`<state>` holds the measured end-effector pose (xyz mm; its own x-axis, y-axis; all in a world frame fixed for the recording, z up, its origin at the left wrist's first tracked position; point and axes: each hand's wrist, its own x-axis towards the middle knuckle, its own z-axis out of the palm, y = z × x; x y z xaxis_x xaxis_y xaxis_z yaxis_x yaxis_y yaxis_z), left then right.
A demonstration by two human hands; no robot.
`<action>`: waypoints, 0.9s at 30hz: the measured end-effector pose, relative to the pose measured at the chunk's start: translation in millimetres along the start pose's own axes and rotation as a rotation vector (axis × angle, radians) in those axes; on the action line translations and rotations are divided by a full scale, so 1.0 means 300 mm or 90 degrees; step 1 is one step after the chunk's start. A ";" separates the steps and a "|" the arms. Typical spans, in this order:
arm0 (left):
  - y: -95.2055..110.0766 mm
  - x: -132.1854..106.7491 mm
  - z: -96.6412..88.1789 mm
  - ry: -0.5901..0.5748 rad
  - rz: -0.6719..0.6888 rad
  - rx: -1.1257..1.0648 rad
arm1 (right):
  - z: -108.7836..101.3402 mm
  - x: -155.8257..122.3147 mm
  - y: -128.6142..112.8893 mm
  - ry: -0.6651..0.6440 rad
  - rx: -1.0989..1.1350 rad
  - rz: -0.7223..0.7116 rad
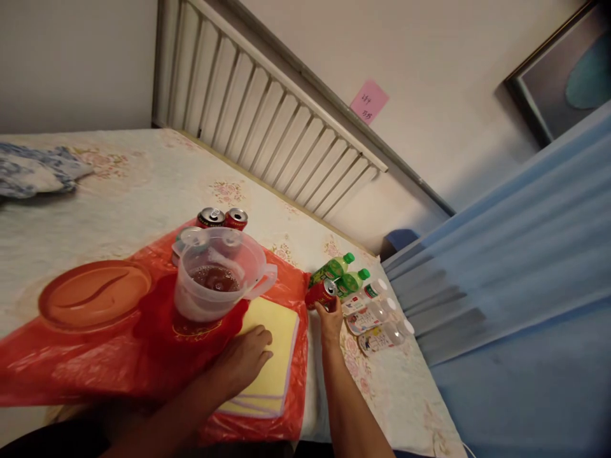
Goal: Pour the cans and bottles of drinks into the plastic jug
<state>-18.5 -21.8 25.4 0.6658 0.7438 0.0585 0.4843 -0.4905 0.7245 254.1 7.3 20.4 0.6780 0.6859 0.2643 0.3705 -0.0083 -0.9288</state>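
My right hand (330, 315) is closed around a red soda can (317, 294) whose silver top is opened. The can is next to green-capped bottles (329, 270) at the red sheet's right edge. On a stack of yellow sheets (279, 324) rests my left hand (248, 359), fingers loosely bent, thumb apart, nothing in it. Left of that hand stands a translucent plastic pitcher (191, 302) with dark, foamy liquid inside, its handle pointing right. The pitcher sits on a dark red scalloped mat (157, 318).
Behind the pitcher stand two opened cans (236, 219). An orange-brown round lid or plate (95, 296) lies on the red plastic sheet (86, 362). Several clear bottles (377, 337) are at right, near a blue curtain (501, 318). A radiator (267, 108) borders the flowered tablecloth (157, 178).
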 end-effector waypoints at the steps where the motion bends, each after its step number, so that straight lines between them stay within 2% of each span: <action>1: 0.001 0.000 -0.001 -0.002 -0.002 0.000 | 0.007 0.008 0.002 -0.007 -0.006 -0.003; 16: 0.001 -0.004 -0.002 0.003 -0.005 -0.007 | 0.022 0.016 0.049 -0.045 -0.009 0.014; 23: 0.004 -0.001 -0.003 -0.004 -0.010 -0.004 | 0.012 -0.024 -0.035 -0.017 -0.070 -0.005; 27: 0.005 -0.005 -0.005 0.001 -0.002 -0.011 | 0.006 -0.041 -0.128 -0.027 -0.129 -0.107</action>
<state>-19.8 -23.0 27.5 0.6639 0.7457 0.0571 0.4767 -0.4807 0.7360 230.5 0.6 52.4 0.5702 0.7200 0.3956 0.5986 -0.0343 -0.8003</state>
